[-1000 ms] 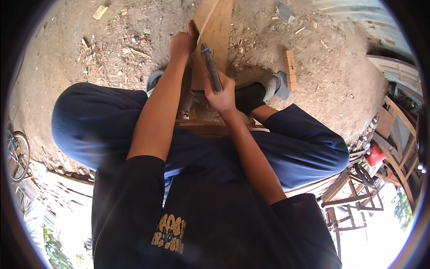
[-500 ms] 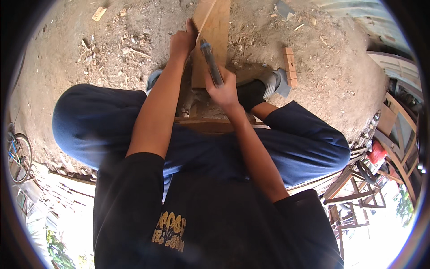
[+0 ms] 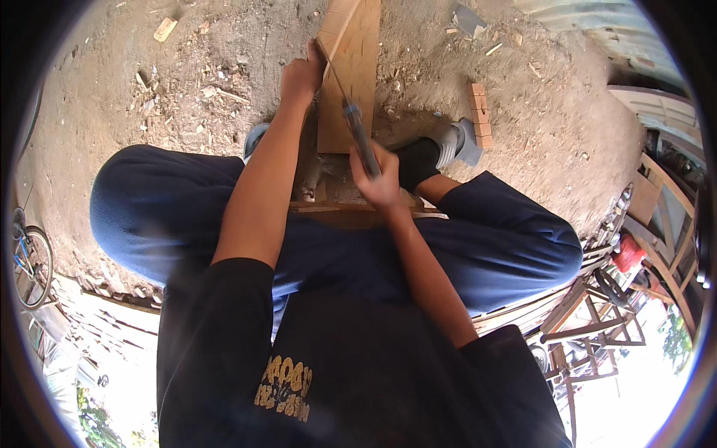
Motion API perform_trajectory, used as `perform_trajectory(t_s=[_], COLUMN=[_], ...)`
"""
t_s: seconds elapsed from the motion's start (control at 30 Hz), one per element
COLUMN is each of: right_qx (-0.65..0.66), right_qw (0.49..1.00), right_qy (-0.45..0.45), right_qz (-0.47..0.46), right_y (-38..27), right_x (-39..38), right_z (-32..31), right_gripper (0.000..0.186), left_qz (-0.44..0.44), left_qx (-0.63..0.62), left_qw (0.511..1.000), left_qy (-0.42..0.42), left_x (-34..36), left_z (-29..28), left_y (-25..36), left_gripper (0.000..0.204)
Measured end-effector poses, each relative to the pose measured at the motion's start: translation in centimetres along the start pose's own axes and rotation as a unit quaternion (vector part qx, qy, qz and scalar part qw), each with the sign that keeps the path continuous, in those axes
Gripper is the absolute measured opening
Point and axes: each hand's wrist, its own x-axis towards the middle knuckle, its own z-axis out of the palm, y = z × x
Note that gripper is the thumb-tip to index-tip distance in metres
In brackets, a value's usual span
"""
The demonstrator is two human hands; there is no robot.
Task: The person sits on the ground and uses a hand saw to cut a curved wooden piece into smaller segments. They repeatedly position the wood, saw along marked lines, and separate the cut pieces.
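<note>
I've got the R hand point(image 3: 379, 181) wrapped tight round the dark handle of a slim-bladed hand tool point(image 3: 361, 142); its blade runs off toward 11 o'clock, crossing the wooden board point(image 3: 357, 86), far end up by the L hand point(image 3: 301, 78). L fingers are curled at the board's L edge; can't tell if they're gripping or just pressing. Pale marked wood piece point(image 3: 337, 16) sits approx. 1 o'clock of L. Board's near end stops just past R, 11 o'clock; dirt ground point(image 3: 426, 52) w/ scraps spreads both sides, bounded for R at 2 o'clock by the grey-shod foot point(image 3: 448, 140), then reddish notched blocks point(image 3: 481, 116). Vs. 0.5 s ago, R + handle are pulled back toward 5 o'clock, L about same.
</note>
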Motion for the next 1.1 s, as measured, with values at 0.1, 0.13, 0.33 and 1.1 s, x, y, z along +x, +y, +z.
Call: perform_trajectory(t_s=[0.1,0.13,0.33,1.1], right_qx=[0.001,0.0,0.01,0.013], right_qw=[0.998,0.999,0.999,0.999], right_qy=[-0.013,0.007,-0.02,-0.023], right_qz=[0.063,0.031,0.027,0.032], right_y=[-0.1,-0.1,-2.9,-1.3], right_x=[-0.6,0.1,3.8,3.9], right_z=[-1.1,-0.8,1.0,0.4], right_gripper=[0.013,0.013,0.012,0.014], left_qz=[0.003,0.004,0.03,0.001], left_qx=[-0.008,-0.013,0.014,-0.014], left_qw=[1.0,1.0,0.999,1.0], left_qy=[-0.001,-0.001,0.02,-0.001], left_x=[-0.4,-0.6,1.9,-0.3], left_z=[0.0,-0.1,1.7,-0.1], left_y=[0.1,0.4,-2.8,0.1], left_gripper=[0.095,0.095,0.095,0.094])
